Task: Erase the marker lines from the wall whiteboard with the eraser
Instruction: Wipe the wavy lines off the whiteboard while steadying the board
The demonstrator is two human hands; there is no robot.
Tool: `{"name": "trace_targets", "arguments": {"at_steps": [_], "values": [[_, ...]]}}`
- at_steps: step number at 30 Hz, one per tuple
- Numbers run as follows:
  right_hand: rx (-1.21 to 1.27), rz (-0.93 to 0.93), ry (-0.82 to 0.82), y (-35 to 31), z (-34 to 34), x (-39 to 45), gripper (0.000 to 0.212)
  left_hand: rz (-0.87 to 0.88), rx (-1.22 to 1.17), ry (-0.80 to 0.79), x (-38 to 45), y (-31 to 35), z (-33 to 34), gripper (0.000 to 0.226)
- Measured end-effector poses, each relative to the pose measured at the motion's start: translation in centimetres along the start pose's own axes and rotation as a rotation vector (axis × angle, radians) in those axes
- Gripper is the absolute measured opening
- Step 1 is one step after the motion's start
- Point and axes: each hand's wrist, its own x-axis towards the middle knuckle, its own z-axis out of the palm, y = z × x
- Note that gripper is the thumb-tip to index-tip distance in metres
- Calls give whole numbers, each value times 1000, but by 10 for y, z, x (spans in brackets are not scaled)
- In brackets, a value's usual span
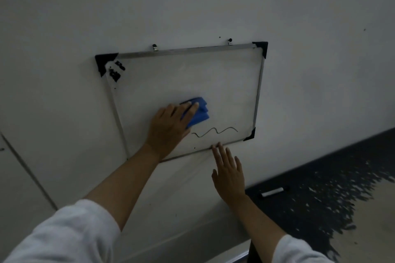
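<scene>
Dim room, pale wall (299, 17), dark speckled floor (342, 177)

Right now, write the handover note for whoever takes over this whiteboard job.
Left hand: presses the blue eraser flat on the whiteboard, middle-left.
Right hand: open on the wall, fingers touching the board's bottom frame.
Done: upper board looks clear.
Left: one wavy black line just below and right of the eraser; dark marks at the top-left corner.
Marker lies on the dark floor.

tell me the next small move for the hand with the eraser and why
Probably slide the blue eraser down and to the right. The left hand presses it on the whiteboard just above and left of the wavy marker line, which is unerased, while the right hand steadies the bottom frame.
</scene>
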Motion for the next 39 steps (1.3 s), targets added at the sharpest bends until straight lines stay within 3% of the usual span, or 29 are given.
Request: {"name": "trace_targets", "arguments": {"at_steps": [7,9,13,17,22,25,28,32,39], "values": [[-33,-29,25,25,-6,5,94,223,-80,-176,-74,56,24,76],[-49,-47,7,35,-7,8,94,261,-71,-147,-60,49,23,75],[-32,-80,-2,41,-7,9,92,72,20,6,7,24,16,74],[18,-60,28,47,-1,10,93,-30,27,2,12,39,20,72],[-14,-88,33,60,-2,12,95,187,-55,-164,-49,82,31,81],[-20,-46,27,70,-6,14,95,254,-57,-130,-30,68,29,82],[-18,-65,29,74,-6,15,96,111,33,-16,20,45,22,78],[61,-42,50,74,-2,16,93,-50,62,-9,34,53,25,74],[-11,-109,53,93,-4,18,88,242,-29,-190,-30,101,45,76]]}}
